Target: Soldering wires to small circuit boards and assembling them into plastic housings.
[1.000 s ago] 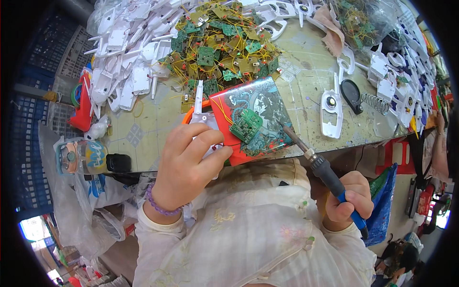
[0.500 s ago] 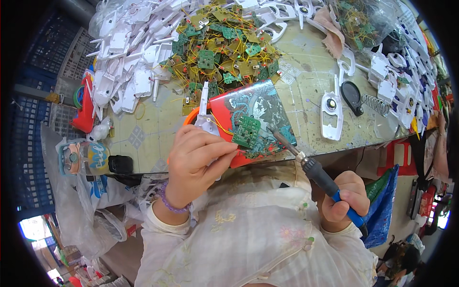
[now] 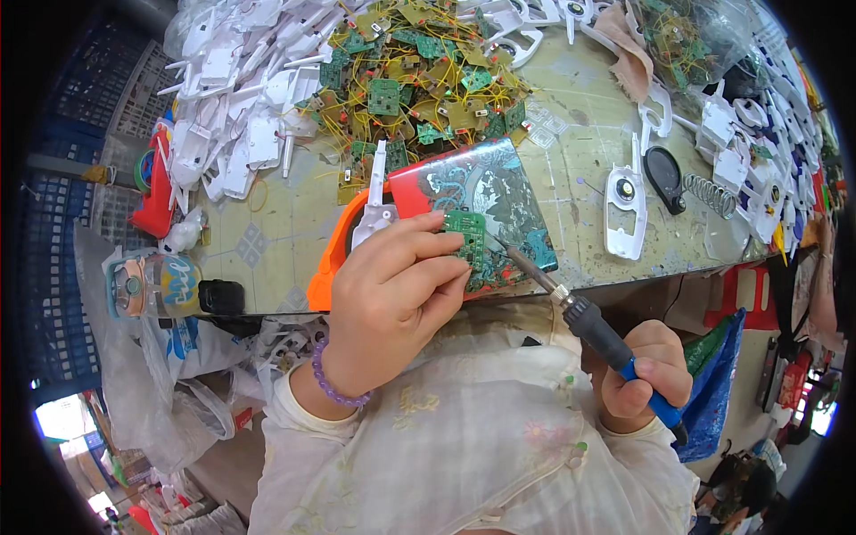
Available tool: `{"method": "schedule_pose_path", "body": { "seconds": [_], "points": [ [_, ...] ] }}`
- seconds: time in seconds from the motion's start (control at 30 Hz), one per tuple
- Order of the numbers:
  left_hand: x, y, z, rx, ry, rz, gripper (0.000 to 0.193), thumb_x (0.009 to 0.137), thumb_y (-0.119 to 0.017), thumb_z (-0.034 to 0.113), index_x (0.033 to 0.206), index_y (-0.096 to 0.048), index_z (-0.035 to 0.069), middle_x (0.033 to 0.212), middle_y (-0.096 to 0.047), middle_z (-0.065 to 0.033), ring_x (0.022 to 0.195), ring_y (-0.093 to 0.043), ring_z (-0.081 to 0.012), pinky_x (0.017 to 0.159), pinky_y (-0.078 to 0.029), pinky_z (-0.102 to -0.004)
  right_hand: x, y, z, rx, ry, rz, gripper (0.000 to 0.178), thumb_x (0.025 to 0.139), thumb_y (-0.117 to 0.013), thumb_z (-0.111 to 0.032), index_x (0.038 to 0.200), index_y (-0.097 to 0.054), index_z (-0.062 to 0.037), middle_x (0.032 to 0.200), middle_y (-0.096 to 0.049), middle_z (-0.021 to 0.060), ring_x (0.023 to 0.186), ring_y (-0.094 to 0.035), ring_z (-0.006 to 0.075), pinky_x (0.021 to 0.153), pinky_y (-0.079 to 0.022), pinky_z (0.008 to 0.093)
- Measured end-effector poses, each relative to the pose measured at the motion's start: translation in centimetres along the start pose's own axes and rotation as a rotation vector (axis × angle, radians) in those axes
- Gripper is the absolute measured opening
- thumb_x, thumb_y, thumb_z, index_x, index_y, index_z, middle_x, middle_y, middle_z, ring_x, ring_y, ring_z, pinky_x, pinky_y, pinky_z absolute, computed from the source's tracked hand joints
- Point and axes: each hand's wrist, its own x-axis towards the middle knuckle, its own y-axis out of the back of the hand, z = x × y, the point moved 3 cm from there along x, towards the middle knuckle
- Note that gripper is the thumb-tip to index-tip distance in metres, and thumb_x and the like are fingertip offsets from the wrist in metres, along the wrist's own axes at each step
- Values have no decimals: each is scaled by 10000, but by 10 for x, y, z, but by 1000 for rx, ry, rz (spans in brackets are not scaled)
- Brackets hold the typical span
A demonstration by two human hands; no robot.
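Observation:
Between the thumb and fingers of my left hand (image 3: 392, 290) is a small green circuit board (image 3: 466, 234), tilted over a red and dark picture-covered book (image 3: 526, 209). My fingers cover its left part. My right hand (image 3: 646, 374) is wrapped round the blue handle of a soldering iron (image 3: 593, 330); its metal tip points up and left, close to the board's right edge. Whether the tip touches the board I cannot tell. A white plastic housing (image 3: 376, 214) lies just beyond my left hand, partly hidden by it, beside an orange curved thing (image 3: 334, 263).
A heap of circuit boards with yellow wires (image 3: 419, 80) covers the table's far middle. White plastic housings (image 3: 232, 116) pile up at the left, more at the right. A white frame with a speaker (image 3: 626, 209), a black magnifier-shaped piece (image 3: 662, 174) and a metal spring (image 3: 709, 194) lie right. A bottle (image 3: 160, 287) stands left.
My left hand has moved slightly right with the board, its fingers now covering more of it. More of the orange thing shows. The soldering iron has hardly moved.

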Motion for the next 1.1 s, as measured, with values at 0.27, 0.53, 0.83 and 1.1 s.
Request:
{"method": "schedule_pose_path", "body": {
  "seconds": [0.27,0.53,0.83,1.1],
  "points": [
    [6,18,7,174,54,-133,151,681,-740,19,801,-651,46,919,-666,-66,975,-651,-268,881,-499,-450,10,-2,-3,5,26,-106,261,951,-539,-311,933,-481,-57,612,-504,17,465,-463,139,419,-360,275],
    [-2,26,-1,51,123,-182,138,665,-706,-46,780,-672,21,934,-677,-95,1027,-647,-297,932,-474,-452,11,-13,2,156,87,-200,252,911,-586,-290,916,-512,-49,616,-505,8,466,-480,141,394,-353,272],
    [-4,27,-2,40,96,-183,144,660,-710,-51,777,-670,21,956,-674,-89,1045,-641,-312,952,-468,-460,13,-16,-1,201,67,-270,214,894,-583,-252,910,-515,-49,629,-517,17,479,-493,146,404,-371,270],
    [-4,27,-2,46,78,-178,143,668,-729,-12,779,-651,36,961,-657,-76,1060,-629,-277,945,-483,-442,14,-16,-1,239,63,-297,284,838,-718,-247,929,-541,-44,678,-580,48,492,-534,148,398,-408,247]
  ]
}}
